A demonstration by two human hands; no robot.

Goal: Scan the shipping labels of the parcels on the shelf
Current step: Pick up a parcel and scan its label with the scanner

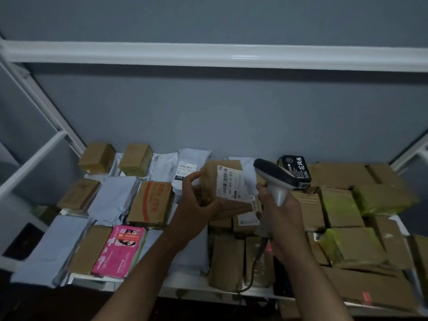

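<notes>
**Label turned toward the scanner, parcel lifted off the shelf**

Head view: The left hand [196, 205] holds a brown parcel [222, 188] raised above the middle of the shelf [162, 284], with its fingers curled round the parcel's left and lower side and the thumb up along the left edge. The white shipping label [234, 185] lies on the parcel's upper right face, tilted, its barcode lines running roughly up and down the label's long axis. The right hand [281, 218] is clamped on the handle of a scanner [275, 179], whose dark head sits just beside the label's upper right corner and angles leftward over it. The label therefore lies to the left of and slightly below the scanner head, very near it. The right hand is the nearer one to the label; a scan seems to need only a small tilt of the head downward onto the barcode, judging by the angle.

Both forearms reach in from the shelf's front edge, the left from lower left, the right from lower right. Other boxes and grey mailers cover the shelf around them.
</notes>
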